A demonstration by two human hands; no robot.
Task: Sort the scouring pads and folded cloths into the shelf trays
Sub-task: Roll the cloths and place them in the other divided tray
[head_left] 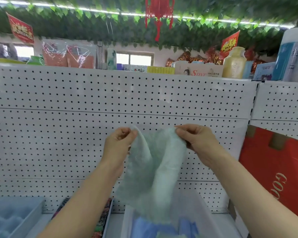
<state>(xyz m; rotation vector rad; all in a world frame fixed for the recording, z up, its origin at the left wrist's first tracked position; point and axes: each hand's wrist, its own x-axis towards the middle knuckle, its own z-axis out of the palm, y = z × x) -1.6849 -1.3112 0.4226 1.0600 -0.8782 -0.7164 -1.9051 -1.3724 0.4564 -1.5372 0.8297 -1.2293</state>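
Now, the pale green cloth (151, 162) hangs unfolded at the centre of the frame, pinched at both top corners.
Your left hand (119, 141) and right hand (196, 140) hold it only with fingertips, so a corner may slip and the cloth may drop crumpled. Its lower edge hangs over the white tray (206, 208) at bottom centre, close to the blue cloths (144, 227) there, and could disturb them. The blue pads (5, 220) at lower left are another sort; do not mix.
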